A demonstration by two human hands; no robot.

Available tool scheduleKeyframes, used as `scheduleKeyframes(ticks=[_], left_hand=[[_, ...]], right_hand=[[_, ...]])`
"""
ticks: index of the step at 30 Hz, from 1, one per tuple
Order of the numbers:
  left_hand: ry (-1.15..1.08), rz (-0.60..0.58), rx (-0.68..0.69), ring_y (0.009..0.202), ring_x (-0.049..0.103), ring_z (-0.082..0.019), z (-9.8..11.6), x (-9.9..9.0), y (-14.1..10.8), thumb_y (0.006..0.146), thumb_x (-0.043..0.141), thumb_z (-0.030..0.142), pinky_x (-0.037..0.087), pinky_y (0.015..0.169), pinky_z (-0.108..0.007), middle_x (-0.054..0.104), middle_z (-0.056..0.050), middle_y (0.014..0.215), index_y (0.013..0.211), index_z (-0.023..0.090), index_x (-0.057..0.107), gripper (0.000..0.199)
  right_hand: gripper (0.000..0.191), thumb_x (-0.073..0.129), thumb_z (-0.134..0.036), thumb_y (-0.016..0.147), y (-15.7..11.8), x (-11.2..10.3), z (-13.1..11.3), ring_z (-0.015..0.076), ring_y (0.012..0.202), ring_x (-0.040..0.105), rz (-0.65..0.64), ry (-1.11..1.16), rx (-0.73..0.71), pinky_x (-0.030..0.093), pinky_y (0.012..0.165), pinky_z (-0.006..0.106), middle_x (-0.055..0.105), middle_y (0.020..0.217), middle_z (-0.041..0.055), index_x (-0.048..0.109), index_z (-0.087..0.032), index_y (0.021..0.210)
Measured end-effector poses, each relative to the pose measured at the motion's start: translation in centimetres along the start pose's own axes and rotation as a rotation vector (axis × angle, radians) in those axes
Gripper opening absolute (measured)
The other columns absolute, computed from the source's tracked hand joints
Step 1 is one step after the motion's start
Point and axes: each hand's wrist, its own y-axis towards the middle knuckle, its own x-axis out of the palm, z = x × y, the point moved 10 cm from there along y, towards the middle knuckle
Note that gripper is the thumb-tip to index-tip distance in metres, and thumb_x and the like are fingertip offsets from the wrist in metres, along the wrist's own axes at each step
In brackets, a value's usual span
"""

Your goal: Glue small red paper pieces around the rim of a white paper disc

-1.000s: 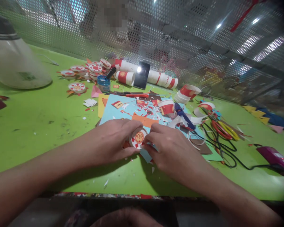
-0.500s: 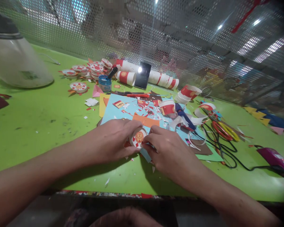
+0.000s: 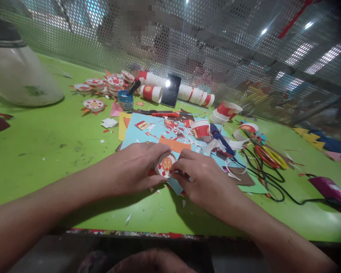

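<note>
My left hand [image 3: 142, 165] curls around a small round paper-cup bottom [image 3: 166, 166], its thumb and fingers on the left and lower rim. The white face carries an orange-and-gold double-happiness emblem and several red diamond-shaped paper bits around it. From the right, my right hand [image 3: 195, 171] has its fingertips pinched together at the disc's right edge; whatever lies between them is hidden. Just behind the disc lies an orange paper strip [image 3: 176, 145] on a light-blue paper sheet [image 3: 130, 132]. A similar finished-looking disc with orange paper points [image 3: 93, 105] rests farther left.
More decorated discs [image 3: 115, 80] pile at the back beside a blue jar [image 3: 125, 100]. A phone [image 3: 171, 90] leans against paper cups [image 3: 199, 96]. Right of the hands are a blue glue gun [image 3: 221, 140], scissors [image 3: 267, 157] and black cords. A perforated metal screen [image 3: 173, 49] stands behind.
The disc has tilted slightly, showing a little more of its face, and my right fingertips have shifted slightly at its edge. Both hands stay in nearly the same place.
</note>
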Motion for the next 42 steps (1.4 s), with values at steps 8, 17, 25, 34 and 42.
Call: scheduleKeyframes(ticks=[8, 17, 25, 34, 42], left_hand=[[-0.014, -0.029, 0.004, 0.083, 0.063, -0.023, 0.2, 0.1, -0.2, 0.086, 0.060, 0.035, 0.045, 0.072, -0.035, 0.068, -0.007, 0.098, 0.114, 0.021, 0.053, 0.032], [0.001, -0.030, 0.014, 0.082, 0.063, -0.023, 0.5, -0.1, 0.0, 0.086, 0.058, 0.034, 0.045, 0.072, -0.034, 0.069, -0.007, 0.097, 0.109, 0.019, 0.056, 0.027], [0.010, 0.013, 0.011, 0.088, 0.064, -0.026, 0.1, -0.3, -0.1, 0.087, 0.058, 0.041, 0.045, 0.072, -0.034, 0.069, -0.009, 0.101, 0.116, 0.019, 0.054, 0.037], [-0.013, 0.057, 0.014, 0.085, 0.062, -0.023, 0.2, -0.8, 0.0, 0.087, 0.059, 0.037, 0.043, 0.071, -0.032, 0.067, -0.006, 0.100, 0.116, 0.019, 0.053, 0.035], [-0.027, 0.088, -0.012, 0.089, 0.059, -0.022, 0.2, -1.2, 0.0, 0.088, 0.059, 0.032, 0.042, 0.073, -0.030, 0.063, -0.004, 0.102, 0.114, 0.021, 0.050, 0.030]], right_hand=[[0.014, 0.060, -0.003, 0.083, 0.3, -0.4, 0.2, 0.0130, 0.067, 0.050, 0.000, 0.074, -0.025, 0.034, 0.060, 0.026, 0.058, 0.078, 0.0023, 0.068, -0.014, 0.080], [0.018, 0.057, -0.003, 0.085, 0.5, -0.2, 0.3, 0.0151, 0.073, 0.059, -0.071, 0.136, -0.053, 0.040, 0.065, 0.028, 0.066, 0.082, 0.0062, 0.073, -0.011, 0.085], [0.019, 0.057, -0.001, 0.085, 0.2, -2.2, 0.3, 0.0136, 0.069, 0.055, 0.052, 0.148, -0.114, 0.038, 0.062, 0.026, 0.064, 0.080, 0.0046, 0.071, -0.013, 0.078], [0.012, 0.066, -0.015, 0.085, 0.2, -2.1, 1.5, 0.0129, 0.063, 0.051, 0.120, 0.130, 0.080, 0.034, 0.056, 0.026, 0.061, 0.070, 0.0018, 0.064, -0.013, 0.073], [0.030, 0.063, -0.034, 0.086, 0.5, 0.0, 3.2, 0.0128, 0.056, 0.050, -0.033, 0.169, 0.294, 0.029, 0.052, 0.027, 0.061, 0.060, 0.0016, 0.060, -0.016, 0.063]])
